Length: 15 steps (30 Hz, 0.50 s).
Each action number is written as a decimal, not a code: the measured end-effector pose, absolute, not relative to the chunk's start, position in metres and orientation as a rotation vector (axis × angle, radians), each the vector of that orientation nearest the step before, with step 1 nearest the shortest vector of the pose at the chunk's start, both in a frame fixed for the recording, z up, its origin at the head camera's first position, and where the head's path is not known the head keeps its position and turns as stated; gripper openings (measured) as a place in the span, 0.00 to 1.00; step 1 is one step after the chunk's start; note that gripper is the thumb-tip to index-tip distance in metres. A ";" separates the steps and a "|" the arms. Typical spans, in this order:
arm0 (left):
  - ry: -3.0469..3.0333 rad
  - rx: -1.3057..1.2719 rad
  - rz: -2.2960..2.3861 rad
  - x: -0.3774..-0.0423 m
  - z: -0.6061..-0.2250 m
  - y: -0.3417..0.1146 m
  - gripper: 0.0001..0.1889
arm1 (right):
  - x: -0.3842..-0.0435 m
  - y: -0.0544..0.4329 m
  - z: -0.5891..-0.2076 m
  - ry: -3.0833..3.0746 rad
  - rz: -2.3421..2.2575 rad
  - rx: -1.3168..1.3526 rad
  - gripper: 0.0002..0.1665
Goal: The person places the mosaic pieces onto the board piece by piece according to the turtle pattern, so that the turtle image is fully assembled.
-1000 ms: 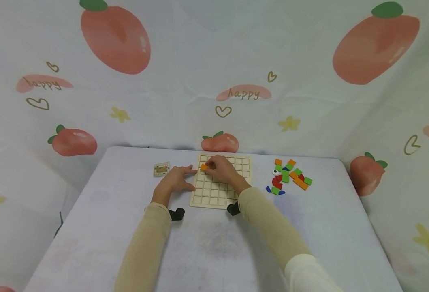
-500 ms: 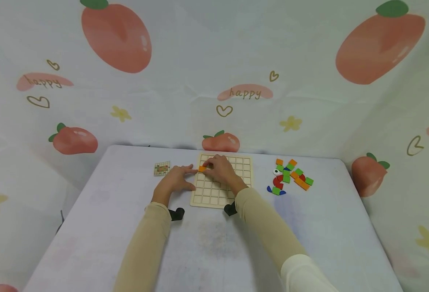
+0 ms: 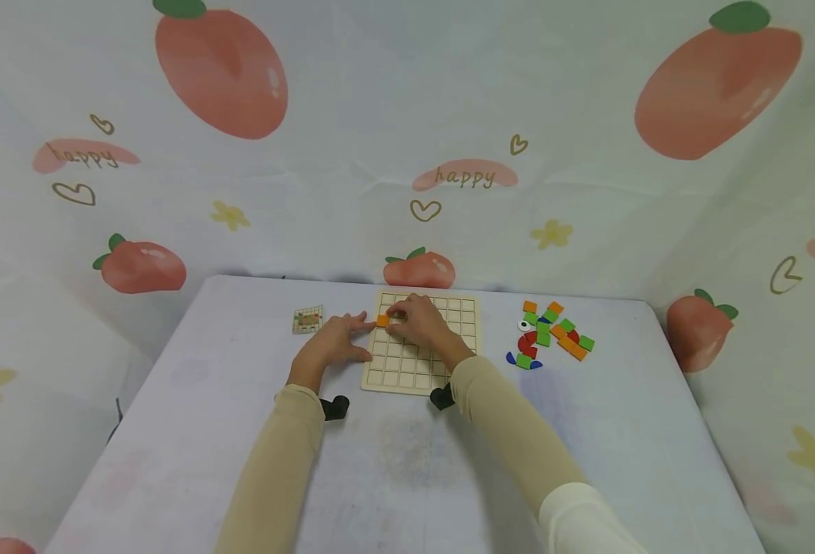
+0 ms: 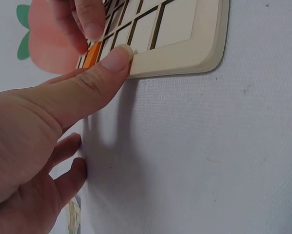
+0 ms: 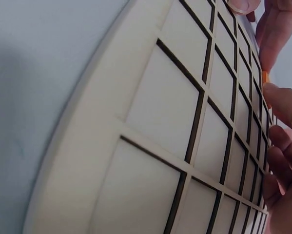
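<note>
A pale wooden grid board (image 3: 399, 380) lies on the table in front of me. Near its upper left edge is a small orange square tile (image 3: 383, 321), which my right hand (image 3: 421, 322) holds at its right side by the fingertips. My left hand (image 3: 334, 342) lies at the board's left edge, fingers spread and forefinger close to the tile. The left wrist view shows the left thumb (image 4: 89, 85) resting on the board's rim, with the orange tile (image 4: 91, 54) just beyond. Only a sliver of the orange tile (image 5: 266, 78) shows in the right wrist view.
Right of the board lies a loose group of flat pieces: green squares (image 3: 542, 338), orange pieces (image 3: 572, 348), red curved pieces (image 3: 526, 345), small blue pieces (image 3: 536, 365) and a white eye disc (image 3: 524, 325). A small printed card (image 3: 308, 319) lies to the left.
My right hand has brought the orange tile slightly left and down to the board's left edge, then stayed nearly still there. My left hand has hardly moved.
</note>
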<state>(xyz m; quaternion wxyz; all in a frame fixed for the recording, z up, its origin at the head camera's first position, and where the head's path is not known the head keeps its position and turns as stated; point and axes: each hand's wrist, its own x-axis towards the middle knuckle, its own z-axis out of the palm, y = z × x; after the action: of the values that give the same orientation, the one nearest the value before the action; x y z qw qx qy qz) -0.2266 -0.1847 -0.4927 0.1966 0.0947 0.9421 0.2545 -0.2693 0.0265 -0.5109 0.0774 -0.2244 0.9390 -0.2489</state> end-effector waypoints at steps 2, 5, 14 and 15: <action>2.635 0.255 0.709 -0.226 -0.492 -0.185 0.40 | -0.268 0.027 -0.510 2.810 -0.737 -0.698 0.20; 2.636 0.237 0.693 -0.225 -0.492 -0.184 0.40 | -0.266 0.027 -0.509 2.803 -0.733 -0.724 0.19; 2.692 0.167 0.707 -0.226 -0.494 -0.182 0.39 | -0.264 0.031 -0.505 2.803 -0.688 -0.734 0.21; 2.697 0.166 0.707 -0.226 -0.495 -0.182 0.38 | -0.264 0.031 -0.505 2.802 -0.681 -0.738 0.21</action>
<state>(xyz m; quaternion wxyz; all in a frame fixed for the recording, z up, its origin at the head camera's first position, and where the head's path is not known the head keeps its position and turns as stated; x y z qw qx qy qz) -0.2257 -0.1822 -0.4946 0.1735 0.0587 0.9509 0.2494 -0.2644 0.0314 -0.5049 0.0824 -0.2470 0.9382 -0.2281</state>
